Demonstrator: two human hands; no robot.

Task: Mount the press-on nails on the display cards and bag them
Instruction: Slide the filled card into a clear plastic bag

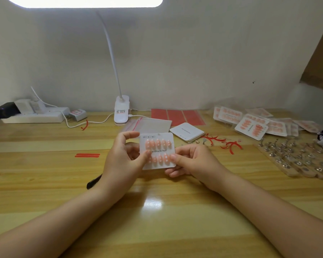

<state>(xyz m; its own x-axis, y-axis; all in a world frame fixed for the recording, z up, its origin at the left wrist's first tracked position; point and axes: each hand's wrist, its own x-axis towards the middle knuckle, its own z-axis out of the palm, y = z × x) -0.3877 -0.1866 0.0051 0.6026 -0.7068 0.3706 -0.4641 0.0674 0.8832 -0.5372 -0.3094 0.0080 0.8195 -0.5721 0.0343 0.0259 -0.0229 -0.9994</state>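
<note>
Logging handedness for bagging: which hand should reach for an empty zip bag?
Left, probably. The zip bags lie just beyond the left hand, and the right hand can hold the filled card meanwhile.

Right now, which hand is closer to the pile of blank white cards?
Right. The right hand holds the filled nail card just below and left of the stack of blank cards. The left hand grips the card's other edge, farther away.

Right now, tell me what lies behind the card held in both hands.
Behind the display card lie clear zip bags on the table; the card hides their near edge and the fingers at its back.
</note>
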